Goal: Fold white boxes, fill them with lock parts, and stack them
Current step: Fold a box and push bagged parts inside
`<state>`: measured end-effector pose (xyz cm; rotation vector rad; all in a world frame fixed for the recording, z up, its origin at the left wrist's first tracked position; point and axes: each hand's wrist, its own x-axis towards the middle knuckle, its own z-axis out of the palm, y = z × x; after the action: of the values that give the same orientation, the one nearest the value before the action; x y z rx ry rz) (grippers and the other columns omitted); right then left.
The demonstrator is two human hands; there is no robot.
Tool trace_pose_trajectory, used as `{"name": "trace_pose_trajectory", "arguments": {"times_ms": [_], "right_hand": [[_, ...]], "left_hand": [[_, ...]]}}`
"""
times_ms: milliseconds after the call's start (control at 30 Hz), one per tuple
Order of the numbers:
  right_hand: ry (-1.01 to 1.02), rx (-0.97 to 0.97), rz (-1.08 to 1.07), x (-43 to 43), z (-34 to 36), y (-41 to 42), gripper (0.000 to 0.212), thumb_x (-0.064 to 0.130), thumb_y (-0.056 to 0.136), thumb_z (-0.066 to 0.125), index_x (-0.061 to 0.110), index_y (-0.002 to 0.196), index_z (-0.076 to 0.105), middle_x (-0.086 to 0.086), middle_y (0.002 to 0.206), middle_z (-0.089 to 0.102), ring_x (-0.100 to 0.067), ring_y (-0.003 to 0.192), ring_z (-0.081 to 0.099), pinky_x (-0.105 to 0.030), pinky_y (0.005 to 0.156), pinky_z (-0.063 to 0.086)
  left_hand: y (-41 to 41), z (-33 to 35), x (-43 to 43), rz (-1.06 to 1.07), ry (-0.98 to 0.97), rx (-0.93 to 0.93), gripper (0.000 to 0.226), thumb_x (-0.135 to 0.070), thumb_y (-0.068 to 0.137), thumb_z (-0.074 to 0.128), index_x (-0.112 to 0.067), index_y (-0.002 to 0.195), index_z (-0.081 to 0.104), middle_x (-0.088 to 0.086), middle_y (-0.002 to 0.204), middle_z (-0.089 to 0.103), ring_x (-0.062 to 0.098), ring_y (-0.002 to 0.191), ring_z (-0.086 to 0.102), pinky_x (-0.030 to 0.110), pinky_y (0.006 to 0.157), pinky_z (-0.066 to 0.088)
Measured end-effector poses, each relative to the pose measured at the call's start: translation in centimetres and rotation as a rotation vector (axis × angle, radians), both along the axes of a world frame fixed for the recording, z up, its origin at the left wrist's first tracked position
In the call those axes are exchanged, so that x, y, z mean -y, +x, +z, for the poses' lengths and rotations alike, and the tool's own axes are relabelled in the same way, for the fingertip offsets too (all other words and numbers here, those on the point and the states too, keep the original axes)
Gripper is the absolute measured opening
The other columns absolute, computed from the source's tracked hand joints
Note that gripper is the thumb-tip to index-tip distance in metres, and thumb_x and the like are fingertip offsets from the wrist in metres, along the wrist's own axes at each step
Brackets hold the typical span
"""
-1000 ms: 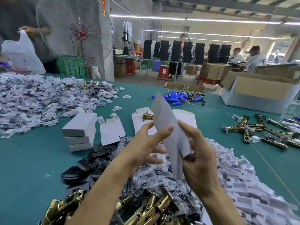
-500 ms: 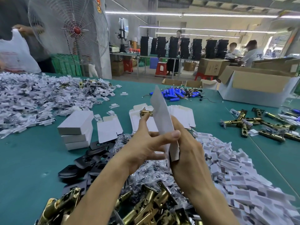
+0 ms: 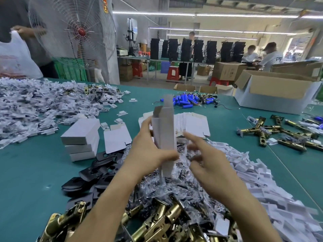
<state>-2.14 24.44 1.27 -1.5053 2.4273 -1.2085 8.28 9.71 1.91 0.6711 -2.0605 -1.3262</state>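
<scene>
Nearest to us, we saw brass latches (image 3: pixel 157 222) heaped on the teal worktop (image 3: pixel 26 180), with black plates (image 3: pixel 97 172) to their left. Above the heap, the left hand (image 3: pixel 148 154) gripped a half-opened white box (image 3: pixel 165 130) upright, thumb on its front and fingers behind it. The right hand (image 3: pixel 209 165) was just beside the box, its fingers loose and spread, holding nothing. It was blurred, so we could not tell if it touched the box. Further away, three folded boxes (image 3: pixel 81 138) stood stacked at the left and flat blanks (image 3: pixel 192 123) lay behind the box. Blue cells (image 3: pixel 187 99) lay beyond.
</scene>
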Motion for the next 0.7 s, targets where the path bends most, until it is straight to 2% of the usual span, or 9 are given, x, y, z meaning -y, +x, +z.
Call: {"name": "trace_pose_trajectory", "arguments": {"times_ms": [100, 167, 233, 367, 500, 633, 700], "right_hand": [[-0.452, -0.032, -0.036, -0.2, 1.4, 0.5, 0.05, 0.003, 0.091, 0.059, 0.037, 0.126, 0.057, 0.017, 0.111, 0.063, 0.001, 0.096, 0.064, -0.013, 0.073, 0.053], [-0.604, -0.129, -0.034, 0.0, 2.0, 1.5, 0.033, 0.013, 0.089, 0.065, 0.03, 0.118, 0.063, 0.011, 0.11, 0.067, -0.001, 0.094, 0.067, -0.015, 0.073, 0.054], [-0.606, -0.162, -0.062, 0.5, 1.8, 2.6, 0.032, 0.02, 0.089, 0.07, 0.024, 0.12, 0.066, 0.009, 0.113, 0.066, -0.002, 0.093, 0.067, -0.019, 0.074, 0.057], [-0.624, -0.098, -0.164, 1.2, 0.9, 3.8, 0.052, 0.016, 0.085, 0.077, 0.016, 0.135, 0.06, 0.002, 0.119, 0.053, 0.0, 0.095, 0.063, -0.003, 0.072, 0.05], [-0.625, -0.035, -0.187, 1.4, 0.7, 4.0, 0.062, 0.018, 0.084, 0.078, 0.017, 0.14, 0.053, 0.0, 0.123, 0.046, -0.007, 0.099, 0.064, -0.005, 0.073, 0.052], [-0.624, 0.022, -0.2, 1.8, 0.4, 4.2, 0.047, 0.02, 0.086, 0.075, 0.023, 0.131, 0.063, -0.005, 0.122, 0.051, -0.005, 0.098, 0.063, -0.005, 0.074, 0.051], [-0.6, 0.044, -0.173, 2.0, 0.3, 4.1, 0.038, 0.019, 0.087, 0.074, 0.024, 0.125, 0.068, -0.002, 0.111, 0.057, -0.004, 0.095, 0.061, -0.014, 0.072, 0.057]], "left_hand": [[0.1, 0.2, -0.4, 0.004, -0.162, 0.056, 0.1, -0.023, 0.055, 0.089, -0.04, 0.139, 0.039, -0.006, 0.117, 0.059, 0.013, 0.097, 0.065, 0.041, 0.079, 0.059], [0.1, 0.3, -0.6, 0.04, -0.245, 0.052, 0.104, -0.033, 0.051, 0.082, -0.044, 0.141, 0.032, -0.004, 0.121, 0.053, 0.02, 0.104, 0.059, 0.044, 0.082, 0.056], [0.1, 0.4, -0.7, 0.058, -0.288, 0.01, 0.101, -0.038, 0.05, 0.077, -0.047, 0.139, 0.029, -0.005, 0.12, 0.053, 0.019, 0.101, 0.058, 0.042, 0.077, 0.056], [0.3, 0.5, -0.8, 0.031, -0.311, -0.027, 0.092, -0.039, 0.053, 0.075, -0.057, 0.133, 0.032, -0.01, 0.108, 0.064, 0.019, 0.089, 0.066, 0.044, 0.071, 0.058], [0.4, 0.5, -0.9, -0.024, -0.333, -0.072, 0.082, -0.047, 0.055, 0.071, -0.055, 0.13, 0.039, -0.01, 0.107, 0.068, 0.018, 0.089, 0.069, 0.043, 0.072, 0.059], [0.3, 0.1, -0.2, -0.041, -0.439, -0.094, 0.083, -0.023, 0.063, 0.084, -0.045, 0.127, 0.037, -0.005, 0.104, 0.067, 0.026, 0.082, 0.068, 0.044, 0.067, 0.056], [0.3, 0.0, 0.1, -0.058, -0.477, -0.075, 0.091, -0.02, 0.064, 0.086, -0.049, 0.131, 0.032, -0.003, 0.105, 0.066, 0.028, 0.08, 0.067, 0.046, 0.065, 0.056]]}}
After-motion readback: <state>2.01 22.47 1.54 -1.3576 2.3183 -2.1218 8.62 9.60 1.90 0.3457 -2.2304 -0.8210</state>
